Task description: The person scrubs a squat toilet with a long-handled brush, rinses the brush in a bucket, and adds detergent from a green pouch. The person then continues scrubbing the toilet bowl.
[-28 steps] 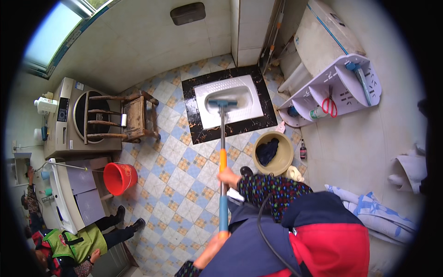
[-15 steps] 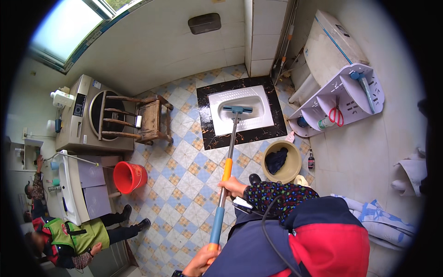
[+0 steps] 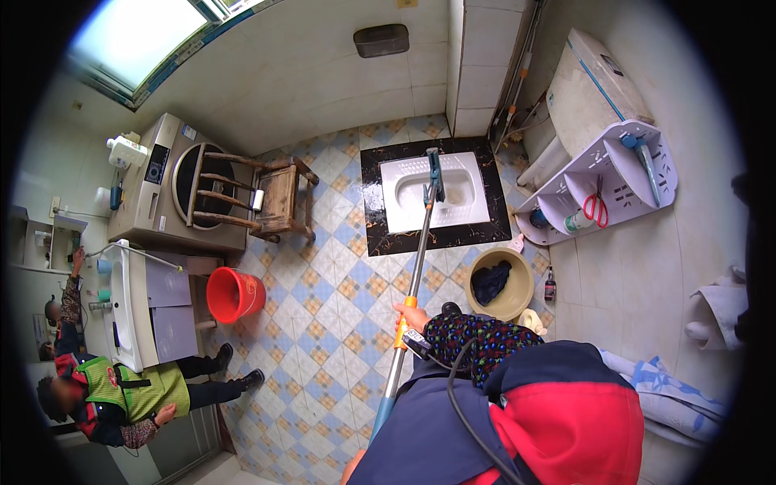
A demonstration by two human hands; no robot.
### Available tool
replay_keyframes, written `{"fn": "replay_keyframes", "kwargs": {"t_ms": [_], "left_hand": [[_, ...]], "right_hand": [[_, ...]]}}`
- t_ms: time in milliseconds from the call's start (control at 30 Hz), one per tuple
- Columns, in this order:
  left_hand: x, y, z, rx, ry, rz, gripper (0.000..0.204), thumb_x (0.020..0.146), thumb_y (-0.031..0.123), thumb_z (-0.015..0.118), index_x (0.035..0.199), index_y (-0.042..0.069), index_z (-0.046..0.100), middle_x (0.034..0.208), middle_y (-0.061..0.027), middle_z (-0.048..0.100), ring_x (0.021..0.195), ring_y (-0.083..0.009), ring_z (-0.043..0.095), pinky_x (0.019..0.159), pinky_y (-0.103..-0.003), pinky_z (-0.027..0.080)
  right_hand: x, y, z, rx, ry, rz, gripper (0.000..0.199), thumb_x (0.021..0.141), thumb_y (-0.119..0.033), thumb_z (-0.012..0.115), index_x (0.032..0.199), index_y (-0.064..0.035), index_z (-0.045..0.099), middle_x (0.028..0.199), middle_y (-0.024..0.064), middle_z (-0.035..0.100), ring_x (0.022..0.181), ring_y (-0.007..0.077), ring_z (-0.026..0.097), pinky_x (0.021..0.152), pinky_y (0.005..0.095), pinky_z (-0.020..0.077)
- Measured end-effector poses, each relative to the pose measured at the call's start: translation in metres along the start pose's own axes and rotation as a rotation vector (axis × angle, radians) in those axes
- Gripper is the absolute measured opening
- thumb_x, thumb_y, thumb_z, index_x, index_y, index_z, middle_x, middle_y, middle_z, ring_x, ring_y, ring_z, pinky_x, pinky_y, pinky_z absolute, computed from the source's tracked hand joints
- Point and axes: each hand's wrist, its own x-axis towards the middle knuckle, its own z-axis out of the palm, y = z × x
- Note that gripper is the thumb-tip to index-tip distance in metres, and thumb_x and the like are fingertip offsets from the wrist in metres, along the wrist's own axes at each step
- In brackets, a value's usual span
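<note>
My right hand [image 3: 411,317] is closed round the orange grip of a long-handled floor brush [image 3: 419,260]. The pole is metal with orange and blue sections. Its narrow blue-grey head [image 3: 435,178] is over the white squat toilet [image 3: 399,212], turned lengthwise across the far rim and bowl. Whether its bristles touch the ceramic, I cannot tell. Only a sliver of my left hand [image 3: 352,466] shows at the lower edge, in line with the pole's lower end; my jacket hides most of its fingers.
A tan basin [image 3: 522,296] with dark cloth and a small dark bottle [image 3: 550,284] stand right of the pole. Left are a red bucket [image 3: 235,294], a wooden chair [image 3: 279,198], a washing machine [image 3: 139,212] and a washbasin [image 3: 123,315]. A lilac shelf [image 3: 594,179] is at right.
The brush head has turned from lying crosswise to lengthwise and shifted slightly right. My left hand has sunk mostly out of sight. My right hand keeps its hold, and the whole view has tilted slightly.
</note>
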Motion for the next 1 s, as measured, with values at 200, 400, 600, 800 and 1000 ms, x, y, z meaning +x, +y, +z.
{"fn": "replay_keyframes", "kwargs": {"t_ms": [200,400,600,800,1000], "left_hand": [[0.001,-0.013,0.002,0.074,0.046,0.024,0.023,0.078,0.019,0.058,0.095,0.005,0.05,0.071,-0.0027,0.055,0.061,-0.018,0.057,0.051,-0.033,0.045],[0.005,-0.013,0.011,0.165,0.098,0.048,0.023,0.077,0.018,0.058,0.095,0.006,0.05,0.071,-0.0032,0.055,0.061,-0.0187,0.057,0.051,-0.033,0.045],[0.006,-0.018,0.015,0.233,0.156,0.073,0.023,0.077,0.017,0.058,0.095,0.006,0.05,0.071,-0.0038,0.055,0.062,-0.0194,0.057,0.051,-0.033,0.045],[0.006,-0.024,0.019,0.281,0.199,0.093,0.023,0.076,0.016,0.058,0.095,0.007,0.05,0.071,-0.0043,0.055,0.062,-0.0202,0.057,0.051,-0.034,0.045],[0.001,-0.037,0.02,0.329,0.242,0.121,0.023,0.076,0.015,0.058,0.095,0.007,0.05,0.071,-0.0048,0.056,0.063,-0.0209,0.057,0.051,-0.034,0.045]], "right_hand": [[0.002,-0.008,0.006,0.116,-0.007,-0.037,0.018,0.076,-0.012,0.058,0.079,-0.0025,0.043,0.058,0.006,0.045,0.046,0.0181,0.048,0.042,0.0337,0.0436],[-0.009,-0.016,0.004,0.109,0.029,-0.061,0.015,0.075,-0.008,0.055,0.079,-0.0032,0.042,0.06,0.0054,0.044,0.047,0.0158,0.047,0.042,0.0319,0.0433],[-0.025,-0.023,-0.001,0.062,0.004,-0.077,0.014,0.075,-0.008,0.055,0.078,-0.0033,0.042,0.06,0.0052,0.044,0.047,0.0157,0.047,0.042,0.0314,0.0435],[-0.022,-0.017,0.001,0.075,0.003,-0.076,0.014,0.075,-0.008,0.055,0.078,-0.0028,0.042,0.06,0.0058,0.044,0.047,0.0161,0.047,0.042,0.0314,0.0437],[-0.026,-0.007,0.01,0.051,-0.015,-0.06,0.014,0.075,-0.009,0.055,0.078,-0.003,0.043,0.06,0.0063,0.045,0.047,0.0177,0.047,0.043,0.0322,0.0443]]}}
